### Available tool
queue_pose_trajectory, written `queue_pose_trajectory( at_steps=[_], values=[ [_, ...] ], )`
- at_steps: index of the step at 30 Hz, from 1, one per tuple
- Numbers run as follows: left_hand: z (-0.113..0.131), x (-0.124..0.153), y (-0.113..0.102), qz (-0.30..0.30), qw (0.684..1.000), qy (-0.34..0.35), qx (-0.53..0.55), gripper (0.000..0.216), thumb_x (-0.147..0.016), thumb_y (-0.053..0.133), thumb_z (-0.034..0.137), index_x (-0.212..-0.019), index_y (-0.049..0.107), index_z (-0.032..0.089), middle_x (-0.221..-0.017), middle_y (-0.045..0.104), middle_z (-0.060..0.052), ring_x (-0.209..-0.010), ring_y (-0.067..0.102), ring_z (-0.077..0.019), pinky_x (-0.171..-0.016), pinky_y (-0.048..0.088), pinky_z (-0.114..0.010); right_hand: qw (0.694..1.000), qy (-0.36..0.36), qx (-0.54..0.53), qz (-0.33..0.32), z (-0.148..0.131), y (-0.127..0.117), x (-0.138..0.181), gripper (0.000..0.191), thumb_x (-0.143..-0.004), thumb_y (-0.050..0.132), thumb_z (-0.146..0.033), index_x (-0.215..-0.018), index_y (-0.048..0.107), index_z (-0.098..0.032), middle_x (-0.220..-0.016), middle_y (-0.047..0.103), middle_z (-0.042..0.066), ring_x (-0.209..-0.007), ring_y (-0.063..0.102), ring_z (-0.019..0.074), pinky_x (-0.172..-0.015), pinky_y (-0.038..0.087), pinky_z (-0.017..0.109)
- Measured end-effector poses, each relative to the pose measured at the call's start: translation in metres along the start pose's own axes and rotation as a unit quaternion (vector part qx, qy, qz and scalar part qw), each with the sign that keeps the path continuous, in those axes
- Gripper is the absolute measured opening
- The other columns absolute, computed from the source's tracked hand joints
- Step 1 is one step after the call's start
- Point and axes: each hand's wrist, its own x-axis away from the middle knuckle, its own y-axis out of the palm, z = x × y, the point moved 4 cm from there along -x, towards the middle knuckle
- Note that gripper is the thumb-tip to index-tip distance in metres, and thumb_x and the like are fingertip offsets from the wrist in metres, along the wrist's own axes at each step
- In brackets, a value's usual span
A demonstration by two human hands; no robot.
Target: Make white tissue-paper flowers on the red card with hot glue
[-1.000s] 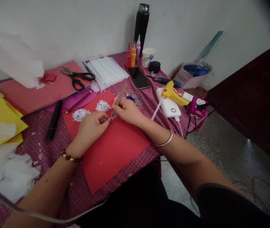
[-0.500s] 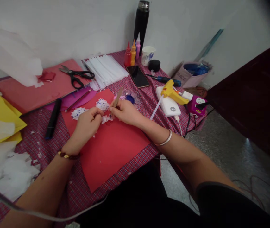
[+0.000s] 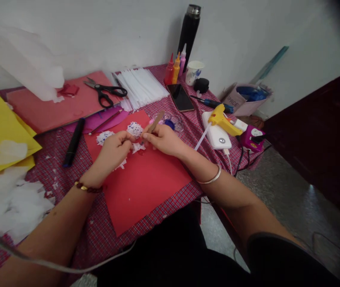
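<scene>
My right hand (image 3: 166, 139) is closed round a flat brown stick (image 3: 157, 120), its lower end pointing down at the red paper (image 3: 146, 187). My left hand (image 3: 114, 149) sits just left of it, thumb and fingers pinched together; whatever is between them is too small to make out. Below the fingertips a small white paper piece (image 3: 138, 148) lies on the red sheet. Two white paper clusters with blue specks, one at the top (image 3: 134, 129) and one at the left (image 3: 104, 137), are on the sheet too. Another white scrap (image 3: 122, 164) shows partly under my left hand.
Scissors (image 3: 105, 91) lie on a red folder, beside white sticks (image 3: 144, 87). A black marker (image 3: 74, 142) is at left, near torn white paper (image 3: 17, 203). At right are a phone (image 3: 181, 97), a yellow glue gun (image 3: 225, 121) on a white power bank (image 3: 216, 137), and a blue paint dish (image 3: 171, 123).
The view has shifted slightly, moving the scene right. My left hand has drawn a little away from the small white piece, which shows more. The right hand still holds the brown stick.
</scene>
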Motion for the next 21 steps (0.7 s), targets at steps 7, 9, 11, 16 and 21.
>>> queue_pose_trajectory(
  at_steps=[7, 9, 11, 16, 21],
  values=[
    [0.036, 0.035, -0.074, 0.164, 0.983, 0.045, 0.071, 0.015, -0.088, 0.058, 0.027, -0.093, 0.066, 0.016, -0.077, 0.066, 0.000, -0.069, 0.060, -0.0111, -0.072, 0.051, -0.029, 0.995, -0.011, -0.076, 0.061, -0.009, -0.007, 0.007, 0.022, -0.097, 0.050, -0.029, -0.079, 0.055, -0.017, -0.068, 0.061, 0.001, -0.058, 0.054, 0.0103, -0.055, 0.043, 0.023],
    [0.041, 0.057, -0.110, 0.217, 0.975, 0.037, 0.036, 0.016, -0.091, 0.058, 0.030, -0.092, 0.067, 0.016, -0.079, 0.067, 0.001, -0.073, 0.062, -0.0116, -0.077, 0.052, -0.032, 0.992, 0.007, -0.122, 0.020, -0.013, 0.006, 0.013, 0.022, -0.097, 0.052, -0.031, -0.080, 0.055, -0.018, -0.064, 0.060, -0.001, -0.052, 0.051, 0.0088, -0.051, 0.041, 0.022],
    [0.040, 0.081, -0.140, 0.239, 0.971, 0.006, -0.003, 0.016, -0.091, 0.058, 0.033, -0.089, 0.067, 0.020, -0.081, 0.066, 0.002, -0.076, 0.063, -0.0130, -0.079, 0.053, -0.034, 0.988, 0.012, -0.156, -0.018, -0.018, 0.018, 0.020, 0.022, -0.095, 0.056, -0.035, -0.082, 0.057, -0.018, -0.063, 0.059, -0.002, -0.048, 0.049, 0.0078, -0.048, 0.039, 0.022],
    [0.008, 0.145, -0.171, 0.205, 0.966, -0.086, -0.133, 0.018, -0.085, 0.062, 0.038, -0.077, 0.065, 0.022, -0.071, 0.063, 0.001, -0.069, 0.058, -0.0169, -0.066, 0.047, -0.034, 0.972, 0.019, -0.186, -0.143, -0.022, 0.045, 0.034, 0.022, -0.094, 0.060, -0.039, -0.085, 0.061, -0.019, -0.065, 0.061, -0.001, -0.050, 0.052, 0.0084, -0.047, 0.039, 0.023],
    [-0.036, 0.193, -0.152, 0.121, 0.956, -0.053, -0.262, 0.015, -0.085, 0.058, 0.036, -0.081, 0.065, 0.024, -0.078, 0.068, -0.002, -0.072, 0.064, -0.0199, -0.067, 0.051, -0.035, 0.965, 0.039, -0.184, -0.180, -0.016, 0.055, 0.036, 0.025, -0.092, 0.062, -0.042, -0.083, 0.060, -0.020, -0.066, 0.061, -0.001, -0.050, 0.052, 0.0083, -0.047, 0.040, 0.023]
  ],
)
